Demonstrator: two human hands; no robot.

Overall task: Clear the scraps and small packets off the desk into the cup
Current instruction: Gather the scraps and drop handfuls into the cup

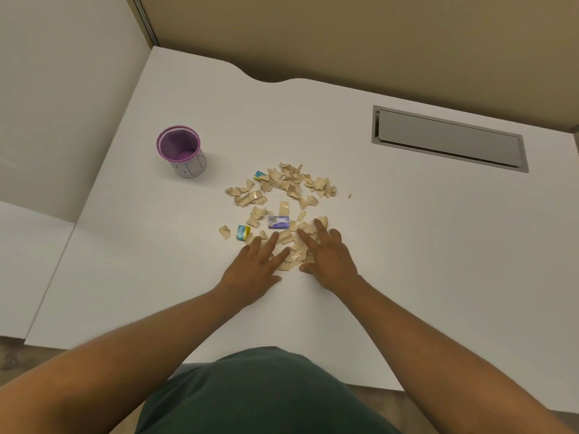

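We lay our left hand and right hand flat, fingers spread, on the scraps to rake them together (we judge) before the cup at ten o'clock.

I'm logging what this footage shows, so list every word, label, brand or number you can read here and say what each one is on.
No text here can be read with certainty.
Cup: large hand-drawn marks on its pale wall, partly turned away, not legible.
Purple-blue packet: a white word, too blurred to read.
Blue-yellow packet: white lettering, too small.
Far blue-yellow packet: print too small.
Scraps: no writing visible.
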